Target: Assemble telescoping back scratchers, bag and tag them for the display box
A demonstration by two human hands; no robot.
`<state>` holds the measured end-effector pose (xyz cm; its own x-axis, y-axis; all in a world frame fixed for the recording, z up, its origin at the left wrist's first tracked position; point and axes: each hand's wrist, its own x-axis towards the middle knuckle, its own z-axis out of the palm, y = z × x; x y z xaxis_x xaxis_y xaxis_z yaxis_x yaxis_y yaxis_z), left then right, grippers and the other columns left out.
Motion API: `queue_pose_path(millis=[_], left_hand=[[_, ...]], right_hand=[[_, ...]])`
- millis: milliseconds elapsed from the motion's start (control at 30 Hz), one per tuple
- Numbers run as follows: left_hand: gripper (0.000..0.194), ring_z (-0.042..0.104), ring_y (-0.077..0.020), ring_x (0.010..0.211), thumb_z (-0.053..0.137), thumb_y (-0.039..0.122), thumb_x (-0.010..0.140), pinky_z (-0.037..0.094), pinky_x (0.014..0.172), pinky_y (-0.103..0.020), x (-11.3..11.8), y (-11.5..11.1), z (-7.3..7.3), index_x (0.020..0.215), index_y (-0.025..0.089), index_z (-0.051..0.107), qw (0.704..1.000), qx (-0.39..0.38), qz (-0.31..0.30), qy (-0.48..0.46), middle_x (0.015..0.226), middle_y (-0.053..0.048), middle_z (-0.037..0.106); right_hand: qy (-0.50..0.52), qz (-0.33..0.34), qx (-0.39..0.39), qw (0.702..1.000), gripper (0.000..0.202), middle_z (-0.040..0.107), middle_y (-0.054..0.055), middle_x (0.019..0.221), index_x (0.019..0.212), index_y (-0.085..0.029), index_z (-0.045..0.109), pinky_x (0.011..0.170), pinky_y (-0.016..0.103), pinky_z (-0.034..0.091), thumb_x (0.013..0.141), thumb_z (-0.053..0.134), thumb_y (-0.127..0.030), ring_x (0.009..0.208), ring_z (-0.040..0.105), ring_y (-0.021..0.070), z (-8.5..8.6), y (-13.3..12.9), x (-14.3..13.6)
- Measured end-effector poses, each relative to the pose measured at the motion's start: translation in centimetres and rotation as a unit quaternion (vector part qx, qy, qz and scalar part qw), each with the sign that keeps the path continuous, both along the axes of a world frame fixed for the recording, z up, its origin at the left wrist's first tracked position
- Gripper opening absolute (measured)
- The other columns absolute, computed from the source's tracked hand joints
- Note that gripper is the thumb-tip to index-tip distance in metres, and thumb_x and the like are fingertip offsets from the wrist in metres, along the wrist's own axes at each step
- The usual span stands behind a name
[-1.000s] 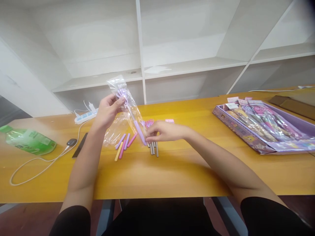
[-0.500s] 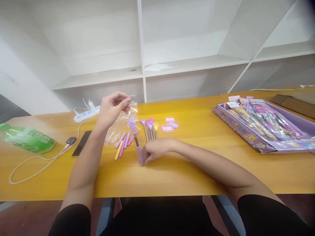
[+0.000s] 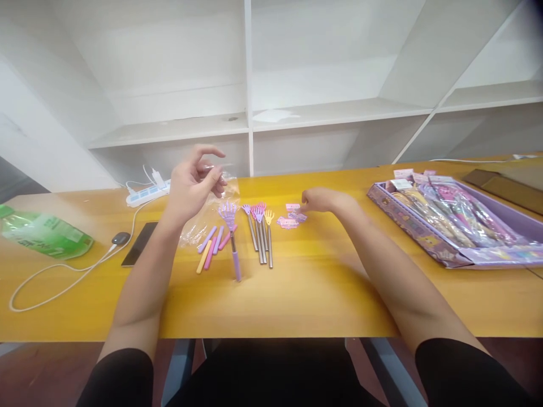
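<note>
My left hand [image 3: 197,181] is raised, its index finger lifted and its thumb closed against the other fingers on the top of a clear plastic bag. A purple back scratcher [image 3: 236,265] hangs upright below it, apparently inside that bag, which is hard to make out. My right hand [image 3: 323,199] is beside the small printed cards [image 3: 289,223], fingers curled at their right edge; whether it grips one is hidden. Between my hands lie several back scratchers [image 3: 262,243] with metal rods and purple, pink and yellow heads. Loose coloured handle sleeves [image 3: 204,258] rest left of the hanging scratcher.
At right is a purple display box [image 3: 424,237] of bagged scratchers, with cardboard [image 3: 500,186] behind it. Clear bags [image 3: 195,226] lie behind the sleeves. Left are a phone [image 3: 139,246], a cable [image 3: 55,310], a power strip [image 3: 148,194] and a green bottle [image 3: 46,234].
My right hand has left the hanging scratcher's lower end and moved right and back to the cards. My left hand stays up, its index finger now lifted.
</note>
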<state>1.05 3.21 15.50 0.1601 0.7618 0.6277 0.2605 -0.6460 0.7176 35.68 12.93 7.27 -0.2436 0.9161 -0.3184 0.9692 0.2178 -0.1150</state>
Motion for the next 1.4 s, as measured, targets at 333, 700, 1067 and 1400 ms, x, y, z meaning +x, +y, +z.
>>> queue_pose_path(millis=[333, 700, 1067, 1400], left_hand=[[0.015, 0.072, -0.0124, 0.066, 0.074, 0.029, 0.101, 0.067, 0.067, -0.026, 0.1, -1.2, 0.5, 0.102, 0.021, 0.086, 1.0, 0.009, 0.009, 0.026, 0.079, -0.002, 0.075], [0.015, 0.075, -0.014, 0.072, 0.075, 0.029, 0.101, 0.069, 0.069, -0.028, 0.6, -2.7, 1.0, 0.105, 0.02, 0.087, 0.997, -0.045, -0.061, 0.008, 0.094, -0.006, 0.08], [0.025, 0.08, -0.0178, 0.09, 0.066, 0.034, 0.108, 0.071, 0.075, -0.028, 1.0, -4.1, 1.2, 0.108, 0.025, 0.088, 0.991, -0.066, -0.113, -0.01, 0.103, -0.007, 0.082], [0.022, 0.086, -0.0228, 0.092, 0.076, 0.033, 0.103, 0.076, 0.087, -0.036, 1.6, -6.3, 1.8, 0.119, 0.02, 0.085, 0.997, -0.049, -0.06, 0.014, 0.1, -0.008, 0.086]], right_hand=[[-0.051, 0.025, -0.137, 0.989, 0.039, 0.072, 0.01, 0.133, 0.134, -0.016, 0.071, 0.101, 0.045, 0.064, 0.108, 0.073, -0.045, 0.116, 0.073, 0.0237, -2.8, 2.0, 1.0], [-0.006, 0.029, -0.101, 0.994, 0.041, 0.071, 0.011, 0.137, 0.139, -0.017, 0.07, 0.102, 0.046, 0.065, 0.109, 0.072, -0.046, 0.118, 0.073, 0.0243, -2.4, 2.4, 1.7], [0.164, 0.031, 0.105, 0.98, 0.011, 0.081, 0.007, 0.105, 0.101, -0.02, 0.068, 0.074, 0.031, 0.049, 0.106, 0.064, -0.029, 0.086, 0.071, 0.0185, 4.0, -2.9, 0.5], [0.572, 0.231, 0.372, 0.694, 0.01, 0.072, 0.0, 0.093, 0.109, -0.026, 0.064, 0.073, 0.034, 0.068, 0.108, 0.073, -0.031, 0.08, 0.077, 0.015, 8.4, -14.8, -6.9]])
